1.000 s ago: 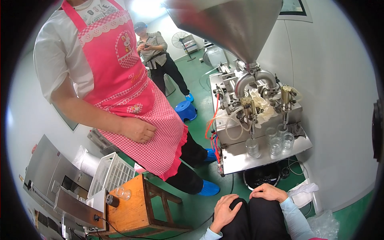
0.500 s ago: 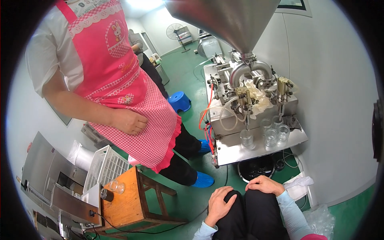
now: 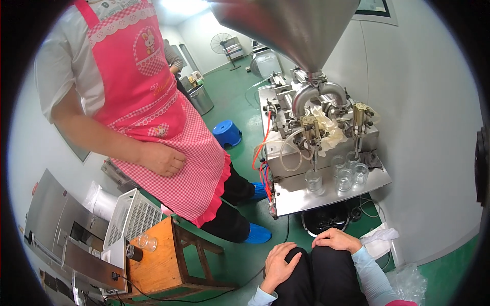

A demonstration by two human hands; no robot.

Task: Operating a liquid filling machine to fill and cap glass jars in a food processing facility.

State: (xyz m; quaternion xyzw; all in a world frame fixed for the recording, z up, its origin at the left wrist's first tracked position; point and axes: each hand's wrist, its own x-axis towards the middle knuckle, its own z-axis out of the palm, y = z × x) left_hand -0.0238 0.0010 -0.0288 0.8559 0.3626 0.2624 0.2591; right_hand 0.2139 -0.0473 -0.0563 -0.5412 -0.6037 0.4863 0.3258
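My left hand (image 3: 279,265) lies flat on my left knee, its fingers stretched out. On the other knee rests my right hand (image 3: 335,239), fingers also extended and holding nothing. Ahead stands a steel filling machine (image 3: 291,168) with a large cone hopper (image 3: 293,30) and two nozzles. One glass jar (image 3: 313,182) sits under the left nozzle on the metal shelf. Several more jars (image 3: 345,179) cluster near the right nozzle. Both hands are apart from the machine and jars.
A person in a pink apron (image 3: 153,112) stands at the left. Nearby are a wooden stool (image 3: 155,260) with jars, a white crate (image 3: 133,219) and a blue stool (image 3: 227,132). A dark round tub (image 3: 326,219) sits under the machine. A power cord crosses the floor.
My hands stay on my knees. The person in the background has shifted left, mostly behind the apron wearer, exposing a metal bin. The view has shifted slightly.
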